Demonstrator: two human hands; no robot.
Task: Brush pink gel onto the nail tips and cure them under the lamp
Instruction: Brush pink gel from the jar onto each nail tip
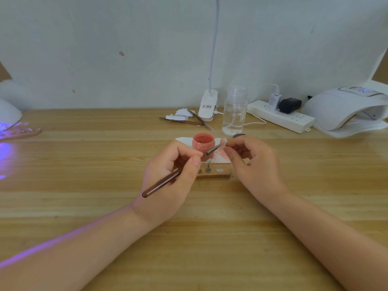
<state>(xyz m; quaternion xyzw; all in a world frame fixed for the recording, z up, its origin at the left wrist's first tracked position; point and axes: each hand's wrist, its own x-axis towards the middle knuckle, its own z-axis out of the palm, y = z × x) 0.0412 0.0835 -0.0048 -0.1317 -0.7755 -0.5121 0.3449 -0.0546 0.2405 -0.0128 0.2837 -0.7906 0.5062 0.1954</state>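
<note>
left hand [168, 175] grips the brush [165, 181] pen-style, bristles touching a nail tip [223, 143] pinched in the right hand [252, 162], mid-table [84, 206]; open pink gel jar [203, 141] just behind, lit lamp [8, 116] at the left edge

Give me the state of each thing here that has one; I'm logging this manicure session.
Pink gel jar: open, lid off.
Brush: gripped by left hand, bristles at the nail tip.
Nail tip: pinched by right hand.
Left lamp: lit, purple glow.
Right lamp: display lit.
Clear bottle: capped, upright.
Power strip: two plugs in.
</note>
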